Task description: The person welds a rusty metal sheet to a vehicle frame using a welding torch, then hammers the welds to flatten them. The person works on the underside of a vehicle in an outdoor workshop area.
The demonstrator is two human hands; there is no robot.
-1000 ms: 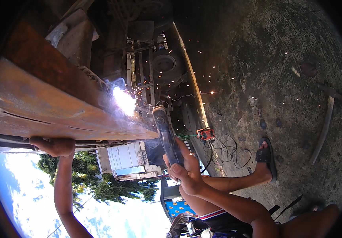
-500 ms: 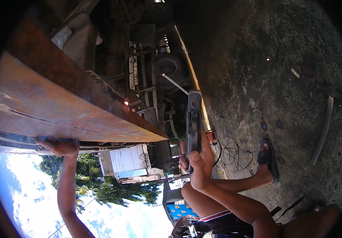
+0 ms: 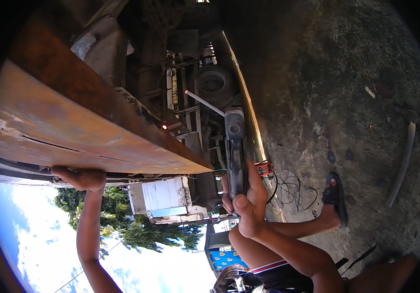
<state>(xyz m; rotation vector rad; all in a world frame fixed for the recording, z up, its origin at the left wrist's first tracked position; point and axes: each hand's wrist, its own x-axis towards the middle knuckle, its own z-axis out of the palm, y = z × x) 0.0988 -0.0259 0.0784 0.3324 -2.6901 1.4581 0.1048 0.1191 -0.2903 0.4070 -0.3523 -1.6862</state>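
Note:
My right hand (image 3: pixel 251 210) is closed round the dark handle of a welding electrode holder (image 3: pixel 235 146). A thin welding rod (image 3: pixel 205 103) sticks out of its head, and its tip glows red. The tip is apart from a long rusty steel beam (image 3: pixel 98 132), which fills the left side. A small spot (image 3: pixel 164 127) glows orange-red on the beam's edge. My left hand (image 3: pixel 80 178) is closed on the beam's lower edge, with its fingertips partly hidden.
Behind the beam is a vehicle underside with a wheel (image 3: pixel 213 82). An orange-red device (image 3: pixel 264 169) and tangled black cable (image 3: pixel 295 191) lie by a long pale strip (image 3: pixel 244 93). A hammer-like tool (image 3: pixel 402 163) lies on the concrete. My sandalled foot (image 3: pixel 334 198) is nearby.
The rod tip has shifted left toward the beam, while the beam and surroundings appear slightly further right in view. The glowing spot looks smaller, and fewer sparks show on the floor.

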